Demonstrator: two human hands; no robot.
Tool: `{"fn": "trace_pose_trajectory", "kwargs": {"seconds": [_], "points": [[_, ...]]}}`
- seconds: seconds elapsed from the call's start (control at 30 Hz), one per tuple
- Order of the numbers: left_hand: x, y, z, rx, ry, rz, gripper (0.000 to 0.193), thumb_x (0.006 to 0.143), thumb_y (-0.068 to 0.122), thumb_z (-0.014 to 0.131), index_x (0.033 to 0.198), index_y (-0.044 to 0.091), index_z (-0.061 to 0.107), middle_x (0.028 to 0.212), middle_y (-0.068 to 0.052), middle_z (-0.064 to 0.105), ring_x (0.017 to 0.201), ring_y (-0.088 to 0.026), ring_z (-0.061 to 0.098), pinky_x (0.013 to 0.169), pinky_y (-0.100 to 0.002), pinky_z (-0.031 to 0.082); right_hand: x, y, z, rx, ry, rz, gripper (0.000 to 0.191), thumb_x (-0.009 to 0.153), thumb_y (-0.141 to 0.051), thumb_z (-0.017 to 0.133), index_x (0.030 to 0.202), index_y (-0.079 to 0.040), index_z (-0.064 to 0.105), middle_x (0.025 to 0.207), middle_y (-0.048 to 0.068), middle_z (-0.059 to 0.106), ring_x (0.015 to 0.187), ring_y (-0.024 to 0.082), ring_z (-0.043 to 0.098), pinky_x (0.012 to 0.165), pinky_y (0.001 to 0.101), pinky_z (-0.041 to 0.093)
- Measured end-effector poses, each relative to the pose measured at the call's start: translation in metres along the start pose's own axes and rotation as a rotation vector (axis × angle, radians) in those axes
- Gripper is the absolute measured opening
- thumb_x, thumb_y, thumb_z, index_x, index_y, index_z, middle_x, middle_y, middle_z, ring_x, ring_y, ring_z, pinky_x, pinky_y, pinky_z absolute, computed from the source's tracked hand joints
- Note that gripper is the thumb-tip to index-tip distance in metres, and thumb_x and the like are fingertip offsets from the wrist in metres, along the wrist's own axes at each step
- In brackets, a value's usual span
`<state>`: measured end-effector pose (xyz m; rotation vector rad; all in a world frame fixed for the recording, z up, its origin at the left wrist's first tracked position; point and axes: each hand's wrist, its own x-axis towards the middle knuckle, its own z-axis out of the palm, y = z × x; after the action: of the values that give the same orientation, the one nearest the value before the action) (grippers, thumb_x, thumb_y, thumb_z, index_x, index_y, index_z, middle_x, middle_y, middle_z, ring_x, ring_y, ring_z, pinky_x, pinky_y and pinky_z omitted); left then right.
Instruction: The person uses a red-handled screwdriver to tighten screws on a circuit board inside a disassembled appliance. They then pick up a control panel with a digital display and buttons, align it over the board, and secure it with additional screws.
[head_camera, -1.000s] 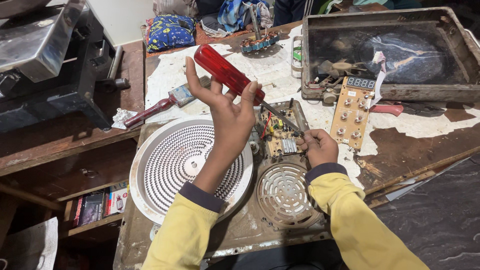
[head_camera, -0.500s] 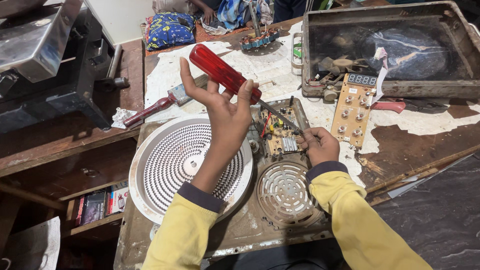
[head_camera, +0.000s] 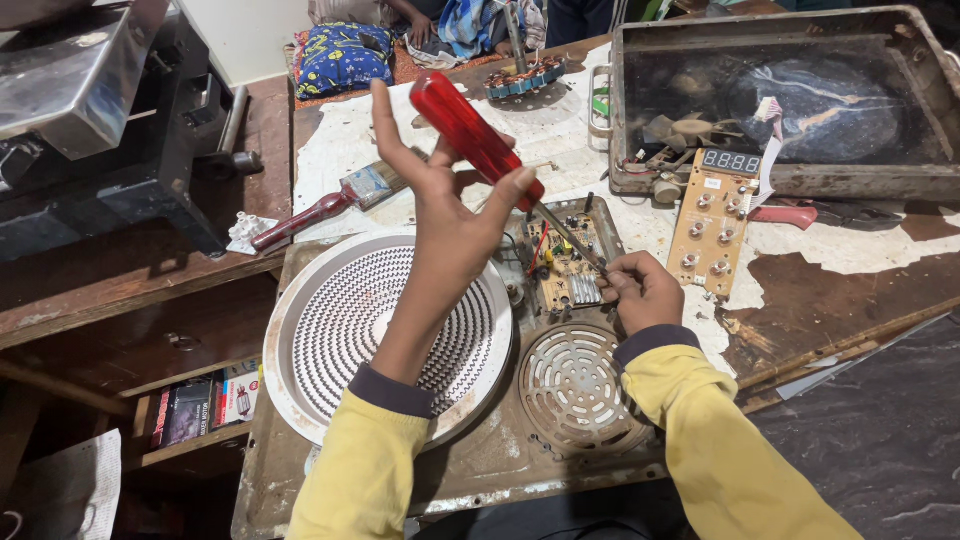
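My left hand (head_camera: 447, 205) holds the red handle of a screwdriver (head_camera: 470, 132), thumb and fingers loosely around it, index finger raised. The metal shaft slants down to the right. My right hand (head_camera: 640, 290) pinches the shaft's tip at the edge of a small green circuit board (head_camera: 562, 262) inside an opened induction cooker base (head_camera: 480, 460). A white round coil disc (head_camera: 330, 330) lies under my left forearm. A round metal fan grille (head_camera: 572, 385) sits below my right hand.
A paintbrush with a red handle (head_camera: 320, 205) lies at the upper left. A tan control board with buttons (head_camera: 712, 220) lies to the right, beside a dark glass cooker top in its tray (head_camera: 800, 100). A motor rotor (head_camera: 525, 75) stands behind. Someone sits at the far top.
My left hand has shifted slightly on the red handle while the screwdriver stays tilted over the circuit board. My right hand stays at the tip.
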<state>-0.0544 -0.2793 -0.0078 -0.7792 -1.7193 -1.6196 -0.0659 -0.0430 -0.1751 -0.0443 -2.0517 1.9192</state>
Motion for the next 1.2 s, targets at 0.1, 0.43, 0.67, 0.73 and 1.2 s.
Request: {"fn": "trace_pose_trajectory", "kwargs": {"seconds": [0.1, 0.43, 0.67, 0.73, 1.2], "points": [[-0.001, 0.010, 0.000, 0.010, -0.050, 0.040, 0.121, 0.100, 0.003, 0.079, 0.162, 0.023, -0.023, 0.132, -0.028, 0.063, 0.114, -0.026, 0.074, 0.099, -0.039, 0.063, 0.002, 0.006, -0.003, -0.004, -0.014, -0.020, 0.012, 0.097, 0.008, 0.057, 0.103, 0.001, 0.064, 0.088, 0.008, 0.068, 0.069, 0.009, 0.062, 0.065, 0.0241, 0.053], [-0.020, 0.035, 0.027, 0.014, -0.111, 0.166, 0.111, 0.104, -0.004, 0.073, 0.155, 0.027, -0.021, 0.139, -0.028, 0.057, 0.115, -0.026, 0.072, 0.099, -0.035, 0.061, 0.003, -0.002, -0.007, -0.174, -0.103, -0.034, 0.010, 0.098, 0.003, 0.059, 0.105, -0.001, 0.066, 0.084, 0.007, 0.069, 0.069, 0.010, 0.063, 0.067, 0.0266, 0.053], [-0.025, 0.035, 0.029, 0.009, 0.004, 0.065, 0.112, 0.103, -0.004, 0.072, 0.159, 0.023, -0.021, 0.136, -0.026, 0.059, 0.112, -0.023, 0.072, 0.100, -0.036, 0.062, 0.008, 0.005, -0.006, -0.064, -0.062, 0.030, 0.012, 0.096, 0.004, 0.060, 0.105, -0.002, 0.064, 0.089, 0.006, 0.069, 0.070, 0.012, 0.067, 0.064, 0.0270, 0.054], [-0.023, 0.033, 0.025, -0.004, 0.051, -0.009, 0.114, 0.100, -0.004, 0.073, 0.159, 0.022, -0.021, 0.139, -0.028, 0.057, 0.113, -0.024, 0.072, 0.094, -0.036, 0.063, 0.008, 0.009, -0.006, -0.010, -0.059, 0.015, 0.012, 0.096, 0.004, 0.059, 0.106, -0.001, 0.064, 0.091, 0.008, 0.070, 0.072, 0.012, 0.068, 0.066, 0.0265, 0.056], [-0.006, 0.007, 0.004, -0.066, 0.031, -0.088, 0.111, 0.094, -0.014, 0.066, 0.154, 0.027, -0.017, 0.153, -0.032, 0.030, 0.125, -0.030, 0.059, 0.092, -0.043, 0.061, 0.001, 0.009, -0.006, -0.179, -0.056, -0.100, 0.010, 0.095, 0.007, 0.062, 0.101, 0.002, 0.069, 0.090, 0.010, 0.075, 0.084, 0.014, 0.072, 0.077, 0.0272, 0.056]]}}
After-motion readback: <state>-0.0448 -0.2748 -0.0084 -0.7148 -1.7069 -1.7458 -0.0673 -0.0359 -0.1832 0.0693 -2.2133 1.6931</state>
